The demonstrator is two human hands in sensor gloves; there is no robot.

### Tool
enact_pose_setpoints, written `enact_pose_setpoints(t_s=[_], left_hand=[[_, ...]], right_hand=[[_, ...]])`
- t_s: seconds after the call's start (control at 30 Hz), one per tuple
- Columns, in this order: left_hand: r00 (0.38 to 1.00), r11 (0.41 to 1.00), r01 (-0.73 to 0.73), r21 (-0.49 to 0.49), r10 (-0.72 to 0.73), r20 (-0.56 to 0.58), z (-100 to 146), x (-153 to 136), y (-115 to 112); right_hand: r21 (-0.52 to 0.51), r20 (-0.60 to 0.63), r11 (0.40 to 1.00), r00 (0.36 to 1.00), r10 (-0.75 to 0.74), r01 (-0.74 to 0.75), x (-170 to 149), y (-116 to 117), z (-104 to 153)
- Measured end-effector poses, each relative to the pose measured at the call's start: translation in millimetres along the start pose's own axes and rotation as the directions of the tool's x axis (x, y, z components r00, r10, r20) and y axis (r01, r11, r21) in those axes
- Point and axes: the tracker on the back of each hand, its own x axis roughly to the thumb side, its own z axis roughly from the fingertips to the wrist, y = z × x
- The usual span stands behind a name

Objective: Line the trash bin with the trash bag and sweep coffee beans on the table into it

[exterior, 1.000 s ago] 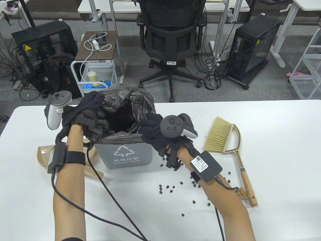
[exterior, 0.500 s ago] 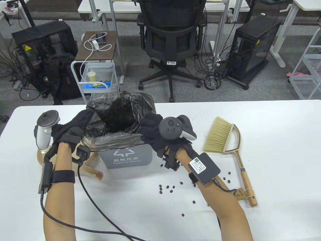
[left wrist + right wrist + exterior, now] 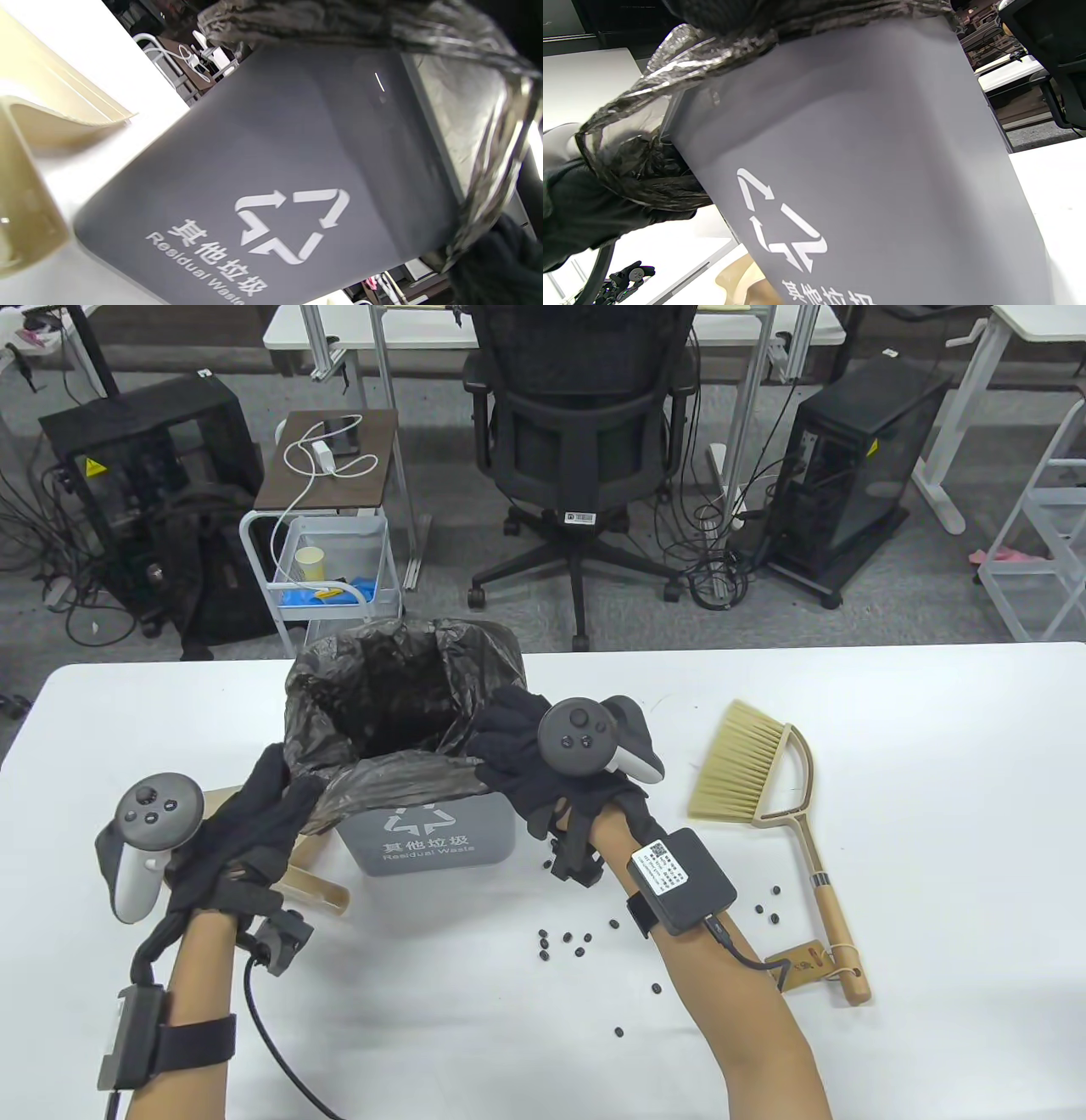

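Note:
A grey trash bin (image 3: 428, 836) with a white recycling mark stands on the white table. A black trash bag (image 3: 386, 687) sits in it, its mouth open and its edge folded over the rim. My left hand (image 3: 284, 782) grips the bag's edge at the bin's near-left corner and holds it stretched outward and down. In the right wrist view the bag (image 3: 649, 140) wraps round that glove (image 3: 581, 216). My right hand (image 3: 501, 740) grips the bag at the near-right corner of the rim. Several coffee beans (image 3: 567, 942) lie scattered in front of the bin, by my right forearm.
A hand brush (image 3: 751, 763) with a wooden handle lies right of the bin. A beige dustpan (image 3: 321, 889) lies left of the bin, partly under my left hand. Beyond the table's far edge stand an office chair (image 3: 577, 432) and a small trolley (image 3: 335, 551).
My left hand moved from the bin's far-left rim back toward me and down, drawing the bag's edge over the near-left corner. The right hand stayed at the near-right corner.

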Motion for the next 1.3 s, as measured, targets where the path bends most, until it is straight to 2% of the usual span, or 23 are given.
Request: enact_pose_setpoints(t_s=[0.07, 0.1, 0.13, 0.17, 0.2, 0.27, 0.3, 0.33, 0.43, 0.47, 0.57, 0.63, 0.73, 0.83, 0.93, 1.03, 1.1, 1.17, 1.23, 1.3], left_hand=[[0.999, 0.998, 0.051, 0.037, -0.052, 0.005, 6, -3, -7], [0.998, 0.995, 0.062, 0.073, -0.064, 0.026, 10, -6, -10], [0.998, 0.992, 0.045, 0.119, -0.051, 0.046, 14, -6, -11], [0.997, 0.984, 0.006, 0.180, -0.020, 0.072, 20, -6, -12], [0.994, 0.971, -0.049, 0.234, 0.025, 0.105, 25, -6, -13], [0.987, 0.945, -0.122, 0.303, 0.084, 0.136, 31, -6, -15], [0.986, 0.940, -0.140, 0.311, 0.102, 0.135, 32, -7, -16], [0.986, 0.945, -0.147, 0.291, 0.115, 0.124, 31, -8, -19], [0.990, 0.968, -0.136, 0.212, 0.129, 0.048, 25, -13, -32], [0.990, 0.967, -0.139, 0.214, 0.132, 0.046, 24, -15, -36], [0.989, 0.970, -0.145, 0.193, 0.144, 0.020, 18, -20, -47], [0.987, 0.968, -0.158, 0.193, 0.156, 0.024, 16, -21, -53], [0.992, 0.968, -0.121, 0.221, 0.125, -0.003, 14, -22, -57], [0.993, 0.968, -0.092, 0.235, 0.107, -0.053, 11, -26, -59], [0.987, 0.976, -0.068, 0.206, 0.096, -0.128, 7, -32, -64], [0.981, 0.981, -0.021, 0.191, 0.057, -0.184, 3, -39, -68], [0.979, 0.985, 0.003, 0.170, 0.032, -0.201, 1, -42, -71], [0.980, 0.985, 0.001, 0.175, 0.034, -0.198, 3, -44, -70], [0.987, 0.966, -0.058, 0.250, 0.094, -0.132, 11, -40, -65], [0.987, 0.929, -0.139, 0.342, 0.159, -0.033, 22, -31, -58]], right_hand=[[0.001, 0.016, 0.997, 0.997, -0.072, 0.072, -2, 0, 2], [-0.037, 0.072, 0.981, 0.979, -0.189, 0.192, -6, -1, 7], [-0.107, 0.116, 0.940, 0.943, -0.312, 0.324, -11, 0, 13], [-0.183, 0.150, 0.870, 0.887, -0.436, 0.458, -16, 2, 18], [-0.283, 0.181, 0.735, 0.786, -0.591, 0.617, -20, 6, 26], [-0.409, 0.196, 0.489, 0.597, -0.778, 0.770, -29, 18, 38], [-0.401, 0.176, 0.466, 0.565, -0.806, 0.789, -31, 23, 41], [-0.370, 0.134, 0.478, 0.555, -0.821, 0.797, -35, 30, 44], [-0.311, 0.054, 0.564, 0.607, -0.793, 0.765, -42, 49, 47], [-0.307, 0.035, 0.567, 0.604, -0.796, 0.765, -43, 54, 48], [-0.277, 0.023, 0.503, 0.529, -0.848, 0.819, -50, 72, 50], [-0.302, 0.019, 0.483, 0.512, -0.859, 0.822, -55, 80, 53], [-0.303, -0.016, 0.527, 0.549, -0.836, 0.794, -63, 91, 56], [-0.286, -0.046, 0.540, 0.551, -0.833, 0.792, -68, 96, 56], [-0.277, -0.067, 0.560, 0.566, -0.822, 0.781, -71, 98, 55], [-0.254, -0.137, 0.603, 0.589, -0.796, 0.756, -73, 97, 56], [-0.238, -0.129, 0.607, 0.595, -0.793, 0.758, -74, 96, 57], [-0.273, -0.072, 0.597, 0.603, -0.794, 0.754, -72, 91, 60], [-0.360, 0.028, 0.603, 0.654, -0.756, 0.712, -67, 83, 64], [-0.371, 0.077, 0.619, 0.687, -0.722, 0.692, -61, 76, 67]])
